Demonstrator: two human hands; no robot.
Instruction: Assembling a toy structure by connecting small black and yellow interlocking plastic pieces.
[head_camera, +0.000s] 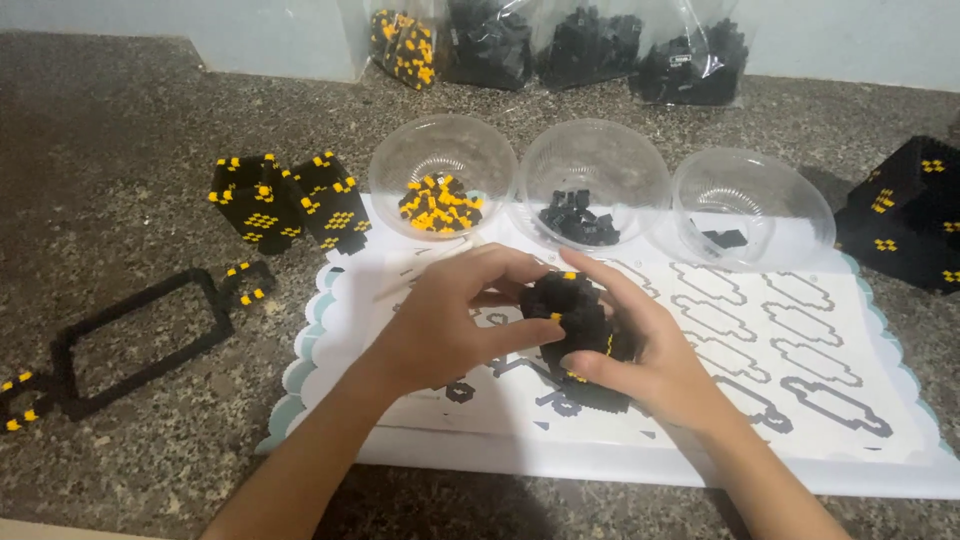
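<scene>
Speckled stone counter (130, 130), printed sheet (800, 350) — both hands' fingers (520, 265) pinching black-and-yellow brick model (575, 315) between them.

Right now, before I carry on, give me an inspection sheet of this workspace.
Surface: speckled stone counter with a white instruction sheet of printed outlines lying on it.
Job's things: black-and-yellow brick assembly held over the sheet; three clear bowls: yellow-and-black bricks, black bricks, a few black bricks.
Clutter: two finished block sections left of the bowls, flat black frame far left, large black block build at right edge, four bagged brick packs at the back.
Hands: left hand and right hand both grip the assembly.
Cables: nothing seen.
Surroundings: pale wall behind the counter.
</scene>
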